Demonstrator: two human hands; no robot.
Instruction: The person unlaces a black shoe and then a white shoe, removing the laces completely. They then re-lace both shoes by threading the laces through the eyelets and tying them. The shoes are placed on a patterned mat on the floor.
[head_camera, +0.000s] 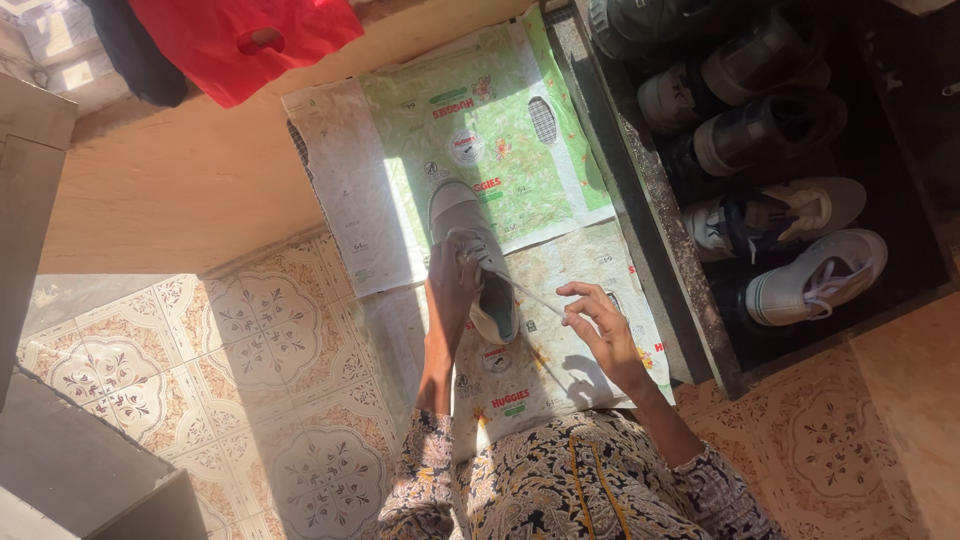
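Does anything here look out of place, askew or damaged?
Nothing looks damaged or spilled. The grey shoe lies on flattened printed packaging spread over the floor, steadied by the left hand, while the right hand pulls its lace out taut. The other shoes sit in a dark tray.

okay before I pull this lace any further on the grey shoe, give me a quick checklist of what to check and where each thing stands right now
1. Left hand grips the grey shoe: ok.
2. Right hand fingers pinch the lace: ok.
3. Lace runs taut, free of snags: ok.
4. Shoe rests on the flattened printed packaging, off the tiles: ok.
5. Lace threaded through the right eyelets: cannot tell.
6. Other shoes on the dark rack clear of the hands: ok.
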